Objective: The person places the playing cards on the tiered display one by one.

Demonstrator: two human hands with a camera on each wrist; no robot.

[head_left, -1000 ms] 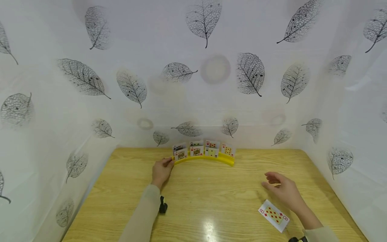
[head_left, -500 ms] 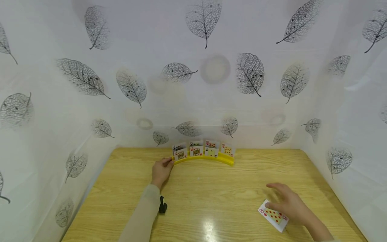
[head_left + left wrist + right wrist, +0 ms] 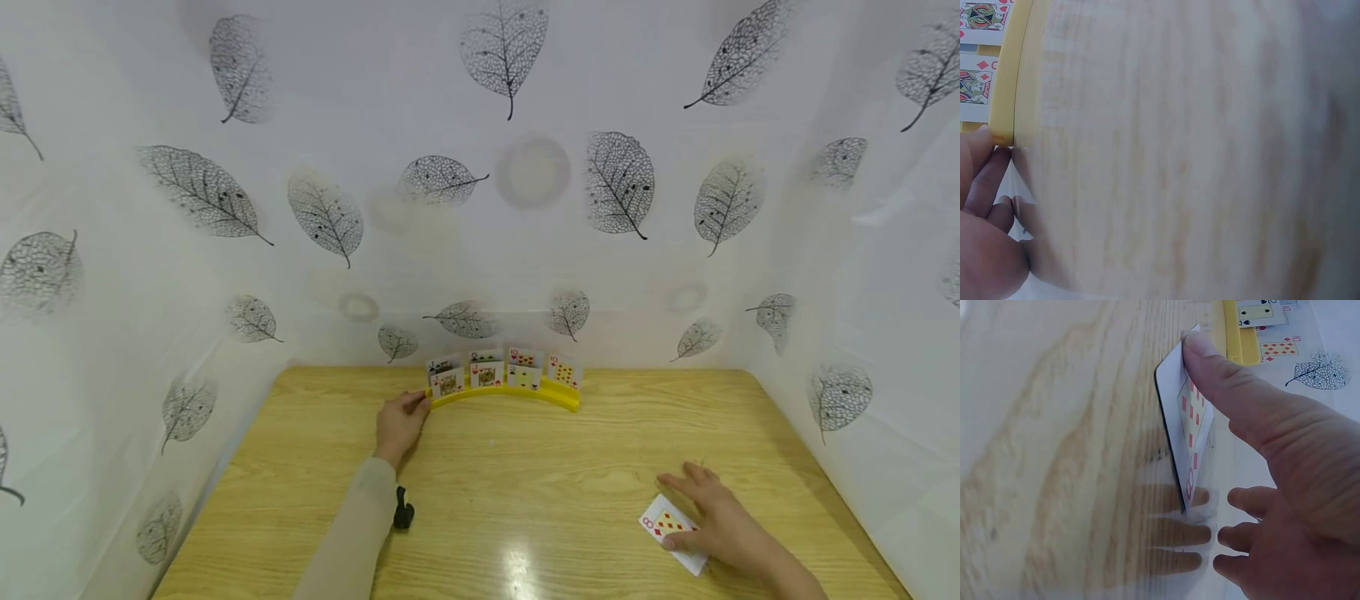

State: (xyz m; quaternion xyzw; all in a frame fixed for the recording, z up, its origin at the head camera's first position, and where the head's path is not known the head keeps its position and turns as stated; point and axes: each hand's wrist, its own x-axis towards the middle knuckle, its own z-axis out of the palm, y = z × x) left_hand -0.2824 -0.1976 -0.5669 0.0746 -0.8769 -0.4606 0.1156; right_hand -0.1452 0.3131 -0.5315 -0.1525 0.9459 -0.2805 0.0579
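At the back of the table, a curved yellow card holder (image 3: 558, 397) carries several upright playing cards in two rows. My left hand (image 3: 400, 429) pinches its left end; in the left wrist view, thumb and fingertip meet at the yellow end (image 3: 1004, 119), just beside a red face card (image 3: 975, 87). On the right, an eight of diamonds (image 3: 662, 518) lies face up. Over it is my right hand (image 3: 723, 521), fingers spread past the card's far side. In the right wrist view the thumb (image 3: 1235, 387) rests on the card's face, and the other fingers point toward the tabletop, apart from the card.
The wooden table (image 3: 487, 483) has a glossy top. A white leaf-patterned curtain (image 3: 480, 250) closes in the back and both sides. A ten of diamonds (image 3: 564, 372) stands at the holder's right end. A black strap piece (image 3: 403, 510) sits at the left sleeve.
My right hand has come down and back onto the eight of diamonds, its thumb now over the card. The left hand and the card holder have stayed in place.
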